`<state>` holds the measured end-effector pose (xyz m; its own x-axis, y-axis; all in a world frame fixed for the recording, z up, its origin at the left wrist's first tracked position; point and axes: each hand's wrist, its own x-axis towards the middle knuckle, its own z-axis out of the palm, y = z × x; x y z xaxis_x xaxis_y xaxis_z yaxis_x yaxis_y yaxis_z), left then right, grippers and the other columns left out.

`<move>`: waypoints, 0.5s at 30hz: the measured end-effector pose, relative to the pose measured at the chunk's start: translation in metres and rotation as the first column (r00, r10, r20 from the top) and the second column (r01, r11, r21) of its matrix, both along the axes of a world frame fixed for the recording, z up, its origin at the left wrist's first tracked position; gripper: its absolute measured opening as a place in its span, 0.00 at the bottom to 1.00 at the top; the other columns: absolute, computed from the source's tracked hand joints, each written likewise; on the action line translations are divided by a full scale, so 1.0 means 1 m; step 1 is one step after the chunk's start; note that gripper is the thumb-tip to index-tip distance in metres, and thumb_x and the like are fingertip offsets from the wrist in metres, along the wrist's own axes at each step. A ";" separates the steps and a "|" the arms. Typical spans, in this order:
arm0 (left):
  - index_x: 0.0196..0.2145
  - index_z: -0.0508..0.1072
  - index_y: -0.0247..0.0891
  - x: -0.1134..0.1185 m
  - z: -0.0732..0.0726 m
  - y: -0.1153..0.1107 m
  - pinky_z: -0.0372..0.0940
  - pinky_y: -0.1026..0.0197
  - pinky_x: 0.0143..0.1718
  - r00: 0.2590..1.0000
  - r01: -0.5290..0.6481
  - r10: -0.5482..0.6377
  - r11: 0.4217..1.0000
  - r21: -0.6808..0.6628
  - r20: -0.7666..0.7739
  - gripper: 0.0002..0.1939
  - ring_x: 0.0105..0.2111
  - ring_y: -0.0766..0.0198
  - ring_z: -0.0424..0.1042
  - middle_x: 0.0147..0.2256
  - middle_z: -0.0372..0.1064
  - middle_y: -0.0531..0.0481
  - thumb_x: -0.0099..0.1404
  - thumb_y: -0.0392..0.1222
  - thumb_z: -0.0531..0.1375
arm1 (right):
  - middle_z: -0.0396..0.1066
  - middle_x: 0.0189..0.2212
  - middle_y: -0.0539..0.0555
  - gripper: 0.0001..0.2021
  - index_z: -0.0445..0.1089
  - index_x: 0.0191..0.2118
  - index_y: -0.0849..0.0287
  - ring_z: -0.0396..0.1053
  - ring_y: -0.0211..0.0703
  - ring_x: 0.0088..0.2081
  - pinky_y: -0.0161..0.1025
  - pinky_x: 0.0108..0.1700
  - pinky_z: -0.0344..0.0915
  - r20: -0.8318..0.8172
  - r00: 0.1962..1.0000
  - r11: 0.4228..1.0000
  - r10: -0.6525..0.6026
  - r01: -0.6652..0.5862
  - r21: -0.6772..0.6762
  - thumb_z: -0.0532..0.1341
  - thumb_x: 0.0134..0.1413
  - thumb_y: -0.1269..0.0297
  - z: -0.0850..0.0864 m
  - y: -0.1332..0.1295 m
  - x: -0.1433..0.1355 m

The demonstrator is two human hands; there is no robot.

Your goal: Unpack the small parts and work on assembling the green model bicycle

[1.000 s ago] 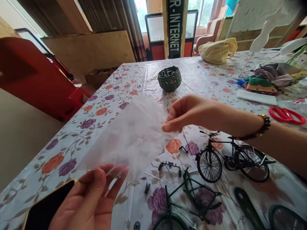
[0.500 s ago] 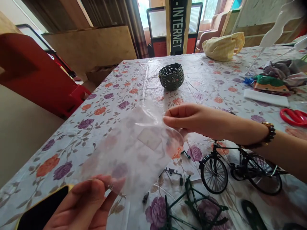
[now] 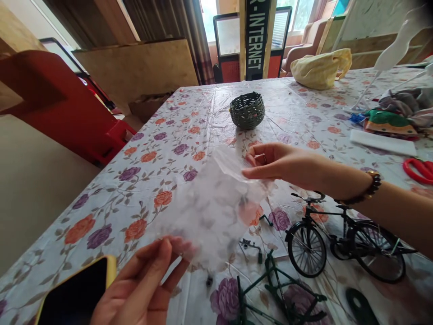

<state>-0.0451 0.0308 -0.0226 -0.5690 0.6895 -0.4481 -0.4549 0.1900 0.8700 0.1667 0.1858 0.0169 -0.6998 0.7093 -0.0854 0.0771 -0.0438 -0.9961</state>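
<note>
Surroundings: a woven basket (image 3: 247, 110) stands well beyond my hands; a black model bicycle (image 3: 345, 239) stands just right of them, a green bicycle frame (image 3: 270, 293) and small loose parts (image 3: 251, 246) lie below, and a phone (image 3: 76, 295) lies beside my left wrist. My left hand (image 3: 145, 284) pinches the near end of a clear plastic bag (image 3: 216, 203); my right hand (image 3: 274, 162) pinches its far end. The bag hangs above the floral tablecloth (image 3: 135, 180), long axis running near-left to far-right. Open cloth lies to the left, up to the table's edge.

Red chair (image 3: 64, 113), curtained window (image 3: 206, 18), floral table (image 3: 189, 122)
</note>
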 end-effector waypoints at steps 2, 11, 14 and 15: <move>0.29 0.71 0.42 0.005 0.004 0.002 0.71 0.66 0.34 0.998 0.004 0.000 0.998 -0.062 0.069 0.12 0.31 0.67 0.73 0.30 0.73 0.60 0.45 0.33 0.66 | 0.58 0.21 0.44 0.06 0.61 0.29 0.56 0.55 0.28 0.22 0.28 0.22 0.53 0.008 0.999 0.995 -0.034 0.033 0.096 0.60 0.48 0.64 -0.002 -0.001 -0.001; 0.35 0.66 0.39 0.022 0.013 0.006 0.68 0.56 0.42 0.986 0.115 -0.109 0.993 -0.040 0.126 0.09 0.42 0.57 0.71 0.39 0.72 0.47 0.55 0.33 0.60 | 0.66 0.21 0.47 0.10 0.69 0.39 0.59 0.62 0.31 0.22 0.31 0.24 0.59 0.390 0.915 0.900 0.098 -0.250 0.358 0.58 0.48 0.65 -0.028 0.013 0.001; 0.39 0.66 0.40 0.024 0.015 0.005 0.66 0.53 0.45 0.974 0.144 -0.131 0.988 -0.056 0.184 0.13 0.44 0.55 0.69 0.43 0.70 0.45 0.55 0.32 0.59 | 0.69 0.24 0.49 0.14 0.69 0.41 0.60 0.64 0.33 0.24 0.32 0.27 0.61 0.420 0.903 0.891 0.090 -0.261 0.370 0.58 0.46 0.68 -0.037 0.016 0.002; 0.41 0.66 0.40 0.025 0.016 0.006 0.66 0.52 0.45 0.964 0.166 -0.151 0.985 -0.050 0.217 0.15 0.45 0.54 0.69 0.45 0.69 0.45 0.55 0.32 0.59 | 0.69 0.25 0.49 0.14 0.69 0.42 0.60 0.64 0.33 0.25 0.32 0.29 0.62 0.415 0.904 0.891 0.098 -0.265 0.367 0.58 0.45 0.69 -0.038 0.016 0.003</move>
